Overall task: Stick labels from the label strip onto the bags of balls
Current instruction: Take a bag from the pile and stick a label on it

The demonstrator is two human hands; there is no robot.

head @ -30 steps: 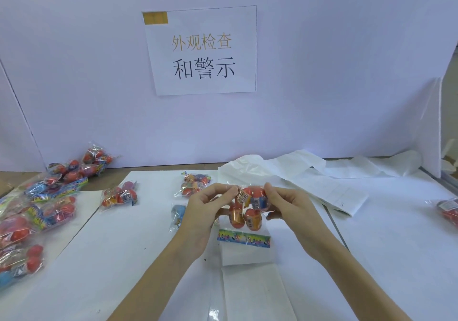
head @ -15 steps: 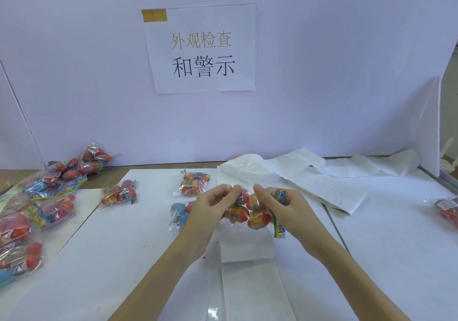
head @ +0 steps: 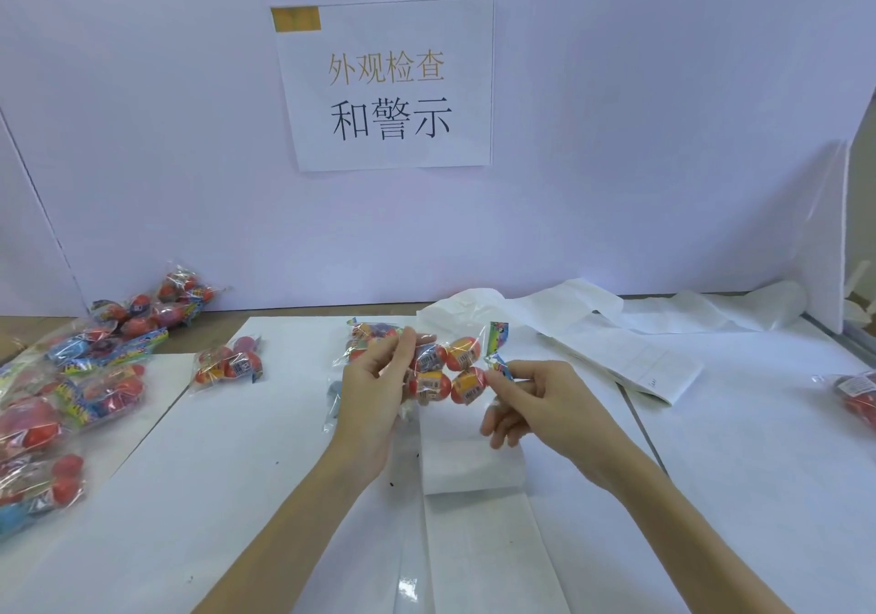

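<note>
Bags [head: 85, 376] heaped at left look finished; both hands, left [head: 374, 390] and right [head: 535, 400], pinch one bag of balls [head: 445, 369] above the label strip [head: 469, 466]; loose bags [head: 227, 367] remain.

Bag of balls [head: 445, 369]: clear, glossy, crinkled plastic film. Label strip [head: 474, 466]: smooth white paper with slight sheen. Table [head: 758, 471]: matt white.

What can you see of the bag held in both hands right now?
The bag is clear crinkly plastic holding four orange-red balls with printed wrappers, two over two. It is held above the white paper, lying sideways. The left hand pinches its left end; the right hand pinches the colourful header at its right end. Whether a label is on it cannot be told.
</note>
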